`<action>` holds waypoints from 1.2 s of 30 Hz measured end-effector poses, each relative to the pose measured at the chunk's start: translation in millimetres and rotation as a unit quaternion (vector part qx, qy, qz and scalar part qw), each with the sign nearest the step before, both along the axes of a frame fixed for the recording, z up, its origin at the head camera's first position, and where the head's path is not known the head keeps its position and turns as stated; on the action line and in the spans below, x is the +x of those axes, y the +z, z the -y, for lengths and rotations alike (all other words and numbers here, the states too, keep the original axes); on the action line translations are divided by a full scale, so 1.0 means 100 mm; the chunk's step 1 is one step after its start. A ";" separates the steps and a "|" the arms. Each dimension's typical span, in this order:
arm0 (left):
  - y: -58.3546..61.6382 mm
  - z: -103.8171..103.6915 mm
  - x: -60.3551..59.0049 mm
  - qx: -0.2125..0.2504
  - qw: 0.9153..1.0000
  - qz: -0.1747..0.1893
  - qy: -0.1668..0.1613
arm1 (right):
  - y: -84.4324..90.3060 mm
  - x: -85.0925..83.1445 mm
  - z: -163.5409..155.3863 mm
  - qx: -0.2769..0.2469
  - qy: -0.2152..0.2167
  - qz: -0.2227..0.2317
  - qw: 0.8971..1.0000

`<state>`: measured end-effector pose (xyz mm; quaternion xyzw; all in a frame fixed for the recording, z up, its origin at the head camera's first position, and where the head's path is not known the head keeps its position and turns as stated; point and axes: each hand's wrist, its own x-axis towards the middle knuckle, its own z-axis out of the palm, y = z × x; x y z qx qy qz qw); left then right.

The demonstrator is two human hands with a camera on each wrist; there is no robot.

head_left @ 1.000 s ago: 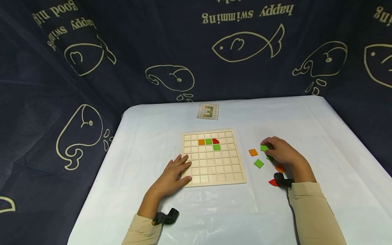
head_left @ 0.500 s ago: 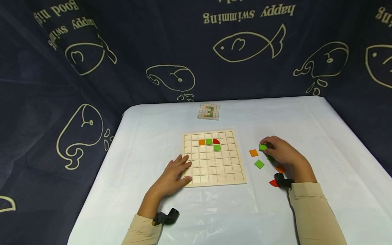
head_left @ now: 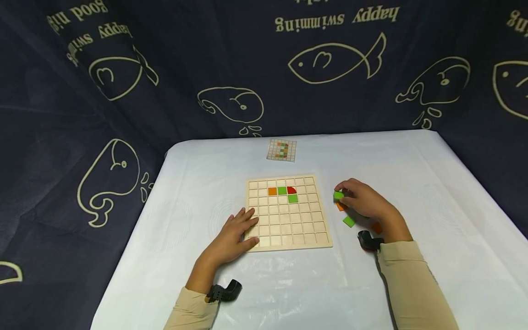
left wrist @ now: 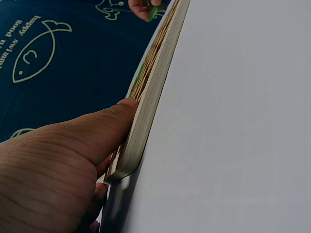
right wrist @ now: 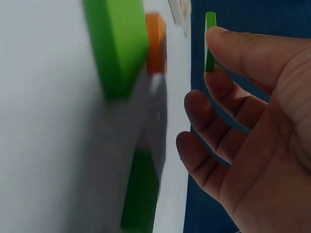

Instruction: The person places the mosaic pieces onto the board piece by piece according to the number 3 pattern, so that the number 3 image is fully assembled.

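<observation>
Closest to the body, behind both hands, tan sleeves end at wrists that each carry a black wrist device. Just ahead of the right one, an orange square lies partly in shadow under the forearm side of the hand. The left hand rests with its fingers spread on the left side of a pale wooden grid board, thumb and fingertips touching its surface; the board stretches from there toward the right hand. Below the right hand's palm side lies a loose green square, and the right wrist view shows another green square underneath. The right hand pinches a green tile between thumb and index finger, apart from the white tabletop, partly covering an orange tile below it. Between and ahead of the hands, the board bears a green piece, then, one row farther, an orange piece, a green block and a red quarter-circle. Well beyond both hands lies a pattern card, backed by a dark fish-print cloth.
</observation>
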<state>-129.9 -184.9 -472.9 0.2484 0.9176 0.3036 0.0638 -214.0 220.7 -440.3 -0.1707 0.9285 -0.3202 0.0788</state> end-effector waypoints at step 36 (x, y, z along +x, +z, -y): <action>0.00 -0.01 -0.01 -0.001 1.000 -0.006 0.003 | 0.07 -0.08 0.88 -0.054 0.115 -0.007 0.992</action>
